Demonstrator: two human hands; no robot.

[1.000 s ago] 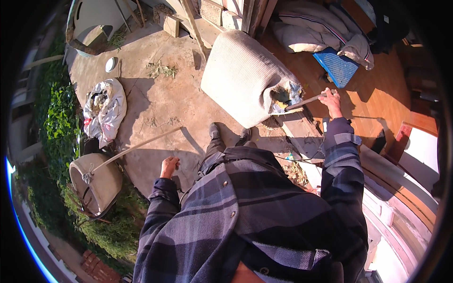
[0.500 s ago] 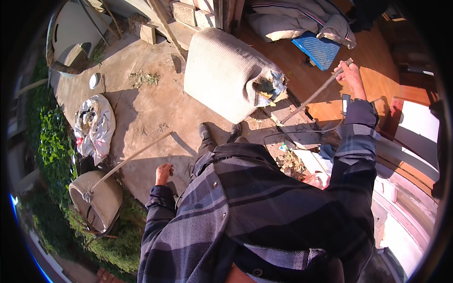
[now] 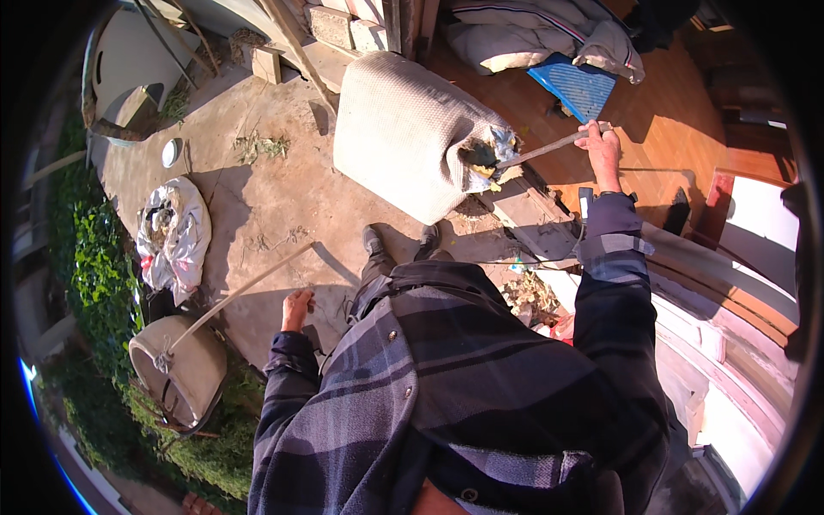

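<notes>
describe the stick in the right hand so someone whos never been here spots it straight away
Start at the large cream woven bundle in the upper middle and go to the ragged opening at its right end. From there, a thin greyish-brown stick slants up to the right hand. Unlike the paler pole at left, it is gripped by a hand.

At one o'clock, the top edge crops the padded quilt; whether the stick enters the frayed end of the woven bundle is unclear. At nine o'clock, scraps in the white sack are too small to identify.
</notes>
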